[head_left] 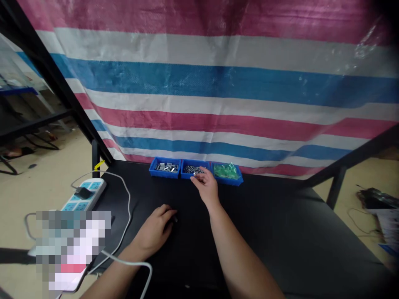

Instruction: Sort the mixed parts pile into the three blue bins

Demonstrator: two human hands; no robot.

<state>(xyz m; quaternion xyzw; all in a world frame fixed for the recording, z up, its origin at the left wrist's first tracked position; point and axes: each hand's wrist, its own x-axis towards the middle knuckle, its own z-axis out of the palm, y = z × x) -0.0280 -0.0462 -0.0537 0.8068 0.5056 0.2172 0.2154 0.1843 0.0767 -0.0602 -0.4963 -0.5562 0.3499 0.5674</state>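
Note:
My left hand rests low over the black table, thumb and fingers closed on a small dark piece. What kind of piece it is, I cannot make out. Raised at the front of the middle blue bin, my right hand pinches a small shiny metal part between thumb and fingertips. That bin holds many small round metal parts, partly hidden by the fingers. To its left, a blue bin contains silver metal pieces. Green pieces in clear plastic fill the right blue bin.
A white power strip with a black plug lies on the table's left side. White cables loop near my left forearm. A blurred-out phone-like object is at lower left. A striped sheet hangs behind the bins.

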